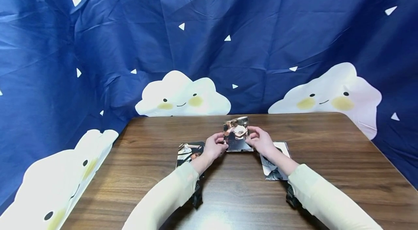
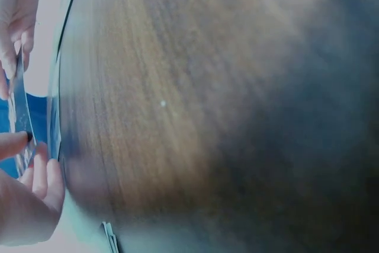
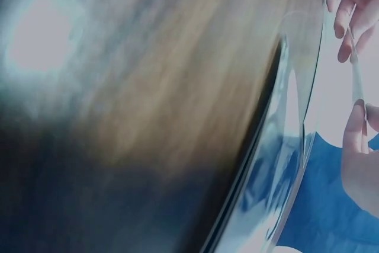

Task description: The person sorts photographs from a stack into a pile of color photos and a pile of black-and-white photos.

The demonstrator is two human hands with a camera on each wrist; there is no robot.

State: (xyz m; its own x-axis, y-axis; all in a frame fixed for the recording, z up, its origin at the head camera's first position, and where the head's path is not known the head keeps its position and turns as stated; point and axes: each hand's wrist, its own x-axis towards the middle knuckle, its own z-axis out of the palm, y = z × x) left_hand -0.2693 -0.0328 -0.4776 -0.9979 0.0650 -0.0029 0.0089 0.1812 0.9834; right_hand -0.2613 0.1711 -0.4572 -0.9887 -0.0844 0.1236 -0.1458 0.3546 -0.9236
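Note:
A glossy photo print with people on it is held up between both hands over the far half of the table. My left hand pinches its left edge, thumb in front and fingers behind. On the right edge my right hand pinches it the same way. Seen nearly edge-on, the print bows slightly in the left wrist view. Beside the left wrist lies another photo, partly hidden by that arm. A black-and-white photo lies beneath the right forearm, which covers part of it.
The brown wooden table ends at a far edge just behind the held print. A blue curtain with white clouds hangs behind it. Black wrist cameras sit under both cuffs, close over the tabletop.

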